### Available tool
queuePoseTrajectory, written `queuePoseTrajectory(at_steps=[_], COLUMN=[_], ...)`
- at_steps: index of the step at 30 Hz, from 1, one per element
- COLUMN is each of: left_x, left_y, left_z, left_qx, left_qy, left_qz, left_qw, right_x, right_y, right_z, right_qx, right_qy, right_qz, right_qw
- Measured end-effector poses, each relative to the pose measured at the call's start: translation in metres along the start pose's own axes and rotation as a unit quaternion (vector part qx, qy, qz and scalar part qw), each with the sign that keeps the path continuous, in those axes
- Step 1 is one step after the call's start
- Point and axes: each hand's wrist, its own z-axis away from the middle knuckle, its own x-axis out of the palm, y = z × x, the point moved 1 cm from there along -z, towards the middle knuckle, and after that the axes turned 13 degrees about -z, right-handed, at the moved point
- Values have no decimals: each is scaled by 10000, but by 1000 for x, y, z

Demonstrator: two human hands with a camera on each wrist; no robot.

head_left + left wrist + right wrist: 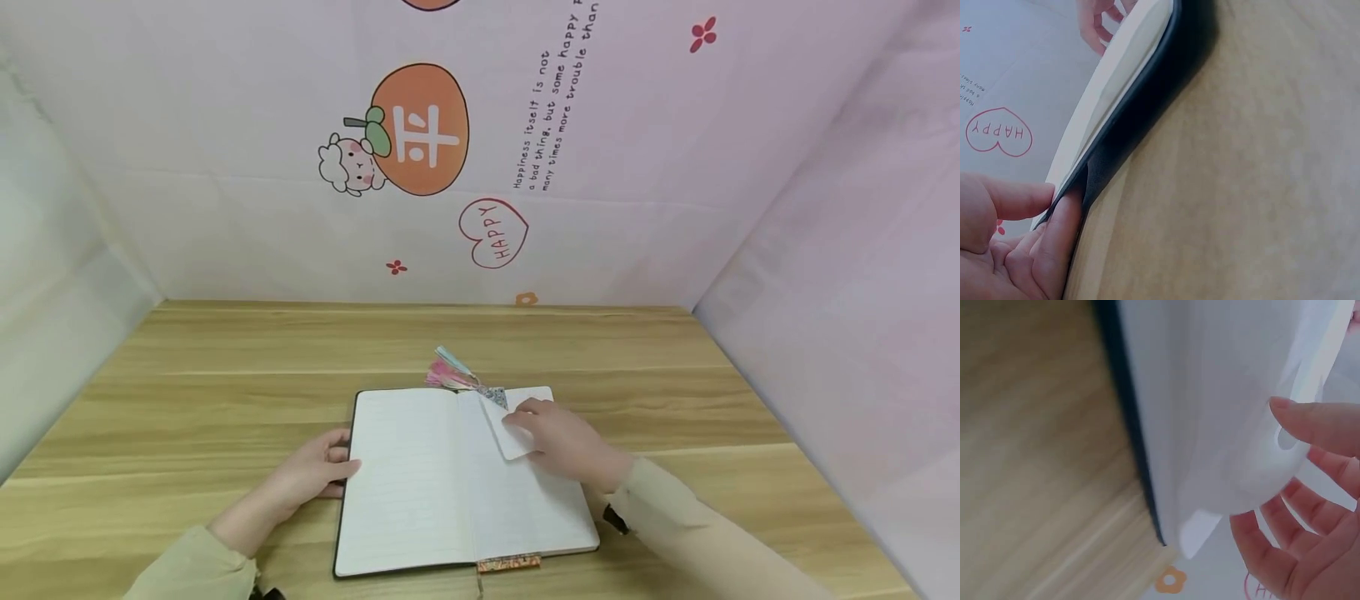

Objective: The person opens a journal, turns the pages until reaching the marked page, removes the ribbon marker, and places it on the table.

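Observation:
An open notebook (408, 492) with pale lined pages and a dark cover lies on the wooden table. At its left edge my left hand (318, 468) grips it, the thumb on the page side and fingers against the dark cover (1147, 94). Over the upper right page, my right hand (566, 442) holds a small white card (512, 442) with rounded corners. In the right wrist view, the thumb and fingers (1266, 547) curl around its white surface. A patterned bookmark piece (492, 396) with pink and blue tassels (447, 371) adjoins the card's top.
An orange patterned strip (510, 563) and a thin ribbon (480, 583) stick out at the notebook's bottom edge. Behind the wooden table (300, 342) hangs a white printed cloth (247, 225), with more pale cloth at both sides.

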Motion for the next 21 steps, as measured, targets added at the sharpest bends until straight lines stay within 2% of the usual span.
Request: queuePoseTrajectory(at_steps=[3,7,11,13,15,17,21], left_x=[-1,-1,0,0,0,0,1], left_y=[1,2,1,1,1,0,0], left_z=[0,1,1,1,0,0,0], left_qx=[50,68,57,29,13,9,-4], left_qy=[-26,-18,-13,-2,-1,12,41], left_qz=[-6,5,0,9,1,-3,-17], left_qw=[10000,10000,10000,10000,10000,10000,10000], right_x=[-2,-9,-17,-20,-22,-24,-25], right_y=[8,11,11,11,10,9,2], right_z=[7,18,25,28,29,29,26], right_qx=[-22,62,192,310,552,853,1320], right_qy=[-35,-44,-1,-36,-102,-121,-121], right_qz=[-348,-1255,-2209,-2739,-3357,-4038,-5426], right_qw=[9994,9921,9751,9613,9403,9108,8295])
